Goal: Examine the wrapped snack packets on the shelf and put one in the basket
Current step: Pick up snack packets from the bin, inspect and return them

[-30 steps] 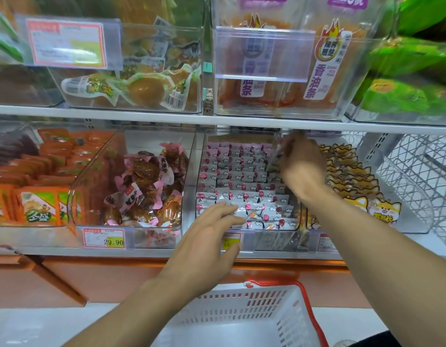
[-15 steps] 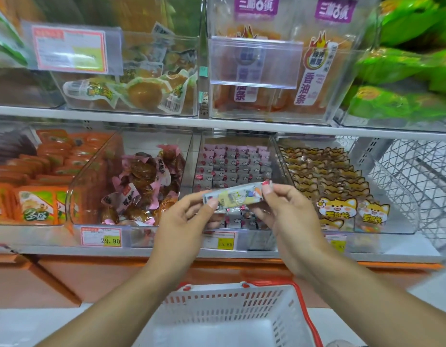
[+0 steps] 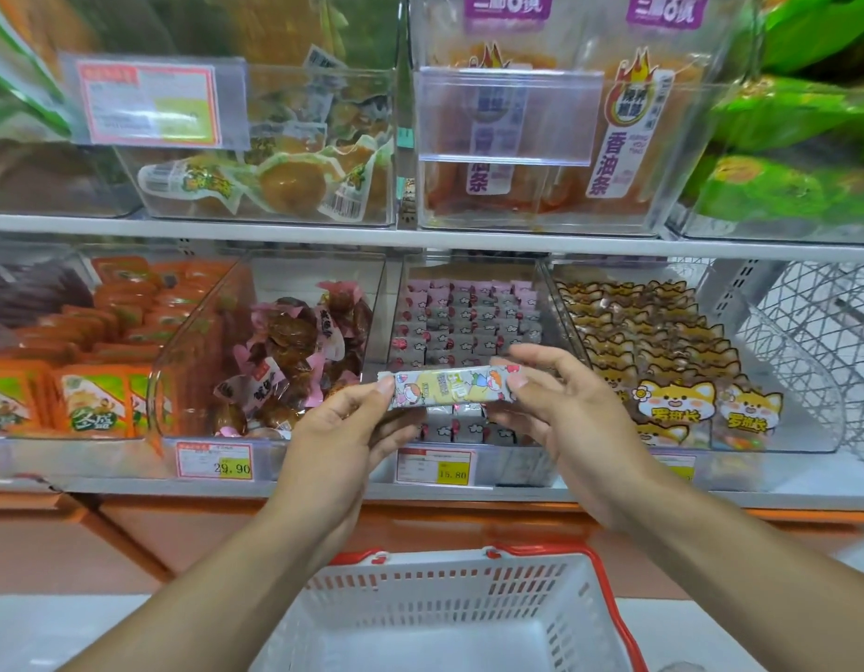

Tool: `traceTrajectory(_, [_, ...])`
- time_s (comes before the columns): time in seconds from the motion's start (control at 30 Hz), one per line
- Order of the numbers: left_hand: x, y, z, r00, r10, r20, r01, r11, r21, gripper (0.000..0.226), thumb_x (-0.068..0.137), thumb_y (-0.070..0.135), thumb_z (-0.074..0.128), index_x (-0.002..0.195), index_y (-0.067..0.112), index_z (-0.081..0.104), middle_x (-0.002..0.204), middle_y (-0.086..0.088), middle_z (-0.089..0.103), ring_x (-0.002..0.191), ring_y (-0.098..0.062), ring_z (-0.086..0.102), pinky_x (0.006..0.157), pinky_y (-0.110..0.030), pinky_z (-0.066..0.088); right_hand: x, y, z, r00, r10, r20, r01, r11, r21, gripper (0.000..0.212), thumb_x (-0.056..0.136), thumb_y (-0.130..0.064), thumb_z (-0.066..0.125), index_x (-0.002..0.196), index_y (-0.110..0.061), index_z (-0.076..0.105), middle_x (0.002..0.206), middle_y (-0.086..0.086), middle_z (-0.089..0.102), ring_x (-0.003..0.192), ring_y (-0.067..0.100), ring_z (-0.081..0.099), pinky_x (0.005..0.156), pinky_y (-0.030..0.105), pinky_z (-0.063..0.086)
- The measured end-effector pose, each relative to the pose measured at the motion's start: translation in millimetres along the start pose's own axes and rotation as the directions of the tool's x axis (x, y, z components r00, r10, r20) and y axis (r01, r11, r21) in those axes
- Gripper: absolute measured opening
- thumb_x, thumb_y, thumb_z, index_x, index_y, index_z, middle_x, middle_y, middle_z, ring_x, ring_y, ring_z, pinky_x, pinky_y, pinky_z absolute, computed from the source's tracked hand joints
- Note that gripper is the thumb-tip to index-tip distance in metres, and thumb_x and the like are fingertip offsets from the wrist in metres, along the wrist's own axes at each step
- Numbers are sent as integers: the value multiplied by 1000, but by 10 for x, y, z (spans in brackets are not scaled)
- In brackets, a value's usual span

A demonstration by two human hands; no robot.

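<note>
A long pale-yellow wrapped snack packet (image 3: 449,389) with cartoon print is held level in front of the lower shelf. My left hand (image 3: 342,438) pinches its left end and my right hand (image 3: 565,419) pinches its right end. Behind it stands a clear bin (image 3: 468,327) filled with rows of small pink and grey wrapped packets. A white basket (image 3: 449,613) with a red rim and handles sits below my hands, and nothing shows inside it.
Clear bins line the shelf: brown pink-wrapped snacks (image 3: 294,351), orange packets (image 3: 95,361) at left, fox-print packets (image 3: 662,361) at right. A wire rack (image 3: 818,341) is far right. The upper shelf holds more bins. Price tags (image 3: 434,465) front the shelf edge.
My right hand came out of the bin with a packet and my left hand rose to take its other end. The packet now sits slightly lower and steadier between both hands.
</note>
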State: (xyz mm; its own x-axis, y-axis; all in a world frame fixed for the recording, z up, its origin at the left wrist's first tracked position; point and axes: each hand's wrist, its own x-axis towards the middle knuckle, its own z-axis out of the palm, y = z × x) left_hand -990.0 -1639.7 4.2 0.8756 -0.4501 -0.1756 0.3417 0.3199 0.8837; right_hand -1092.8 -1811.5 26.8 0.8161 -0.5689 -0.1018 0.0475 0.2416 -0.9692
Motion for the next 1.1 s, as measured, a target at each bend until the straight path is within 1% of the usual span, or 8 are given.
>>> traceTrajectory(0.2, [-12, 12, 10, 1000, -15, -23, 15, 1000, 21, 20, 99, 20, 60, 98, 2, 70, 100, -13, 79, 90, -19, 77, 71, -21, 60, -69, 45, -53, 945, -277, 173, 326, 836, -441, 39, 89, -29, 78, 121, -46, 63, 124, -26, 66, 109, 0, 66, 88, 24, 55])
traceTrajectory(0.33, [-30, 25, 14, 1000, -5, -16, 6, 999, 45, 18, 100, 18, 57, 101, 6, 72, 101, -14, 78, 92, -21, 77, 71, -23, 61, -77, 121, -30, 929, -282, 239, 367, 773, -517, 44, 83, -19, 83, 114, -44, 65, 112, -20, 71, 103, 3, 69, 86, 25, 59])
traceTrajectory(0.5, [-46, 64, -11, 996, 84, 16, -85, 985, 153, 30, 103, 9, 52, 104, 27, 76, 113, -4, 76, 104, -21, 73, 80, -31, 62, -40, 123, -38, 944, -232, 234, 315, 843, -436, 31, 85, -20, 81, 109, -36, 69, 108, -16, 75, 104, 3, 70, 85, 22, 58])
traceTrajectory(0.6, [-66, 86, -9, 985, 134, 111, -156, 960, 233, 33, 103, 8, 51, 104, 26, 78, 113, -3, 76, 108, -21, 71, 89, -35, 60, -29, 111, -30, 957, -202, 208, 267, 892, -363, 27, 86, -20, 79, 107, -34, 70, 107, -12, 76, 103, 6, 72, 83, 27, 60])
traceTrajectory(0.73, [-98, 87, -10, 971, 149, 185, -198, 940, 279, 29, 90, 3, 70, 112, 22, 74, 99, 0, 79, 99, -14, 74, 83, -21, 58, -18, 93, -28, 974, -135, 183, 188, 930, -316, 24, 86, -26, 78, 108, -33, 71, 108, -10, 77, 95, 13, 75, 78, 33, 63])
traceTrajectory(0.83, [-97, 77, -9, 980, 137, 143, -172, 947, 273, 28, 87, 3, 73, 110, 21, 74, 85, 5, 78, 87, -12, 75, 75, -16, 56, -16, 85, -37, 972, -115, 206, 176, 934, -312, 26, 85, -28, 79, 109, -35, 72, 113, -11, 75, 98, 12, 74, 77, 31, 63])
traceTrajectory(0.97, [-44, 83, -26, 998, 59, 34, -63, 987, 147, 23, 85, 9, 75, 107, 17, 77, 102, -9, 78, 81, -18, 74, 73, -19, 58, -2, 89, -62, 951, -154, 267, 241, 912, -332, 45, 81, -14, 84, 114, -42, 70, 116, -15, 73, 103, 11, 71, 84, 29, 61])
traceTrajectory(1.1, [-32, 82, -23, 997, 71, -30, -67, 990, 126, 32, 71, 24, 80, 100, 12, 80, 98, -9, 79, 76, -11, 73, 67, -16, 58, 47, 123, -82, 970, -153, 189, 196, 952, -235, 34, 80, -14, 83, 107, -33, 74, 110, -3, 77, 101, 17, 74, 84, 33, 62])
